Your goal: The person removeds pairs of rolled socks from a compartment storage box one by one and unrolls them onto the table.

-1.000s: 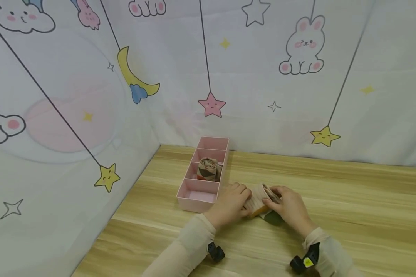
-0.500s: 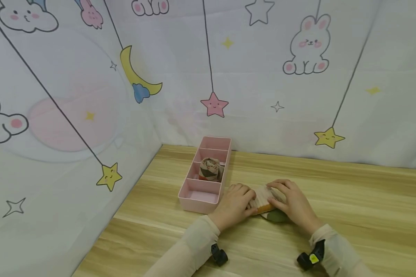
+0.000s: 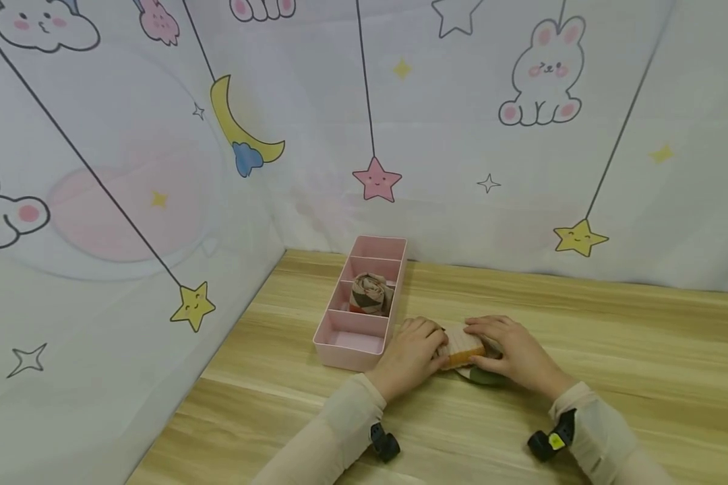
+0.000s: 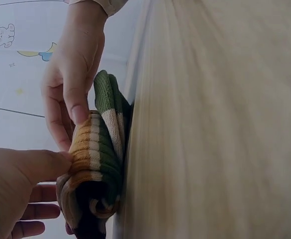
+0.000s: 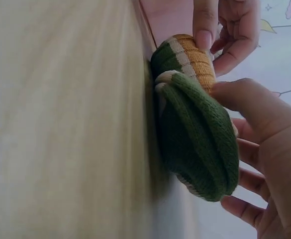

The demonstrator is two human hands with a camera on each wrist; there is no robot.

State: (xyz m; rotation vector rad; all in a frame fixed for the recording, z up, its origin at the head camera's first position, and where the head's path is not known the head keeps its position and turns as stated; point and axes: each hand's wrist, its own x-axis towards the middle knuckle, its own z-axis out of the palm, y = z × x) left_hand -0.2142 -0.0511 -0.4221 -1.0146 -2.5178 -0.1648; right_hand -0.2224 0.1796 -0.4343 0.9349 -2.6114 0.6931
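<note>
A pair of knitted socks (image 3: 463, 349), striped in cream, orange and green, lies partly rolled on the table between the two hands. The left hand (image 3: 414, 351) holds the left end of the roll, thumb on the near side and fingers over the far side. The right hand (image 3: 522, 351) grips the other end the same way. From the left wrist, the ribbed roll (image 4: 89, 144) shows a hollow, curled end by the left thumb. Green toe ends (image 5: 200, 134) stick out below the right hand in the right wrist view.
Just left of the hands stands a pink divided box (image 3: 350, 360), its long side running away from the person. A rolled patterned sock bundle (image 3: 369, 294) sits in one of its middle compartments. A printed cloth wall (image 3: 449, 222) borders the wooden table (image 3: 643, 350) behind and at left.
The right hand's fingers have moved over the top of the roll and spread a little rightward. The roll has turned, with its orange band now facing up. The left hand stays nearly in place.
</note>
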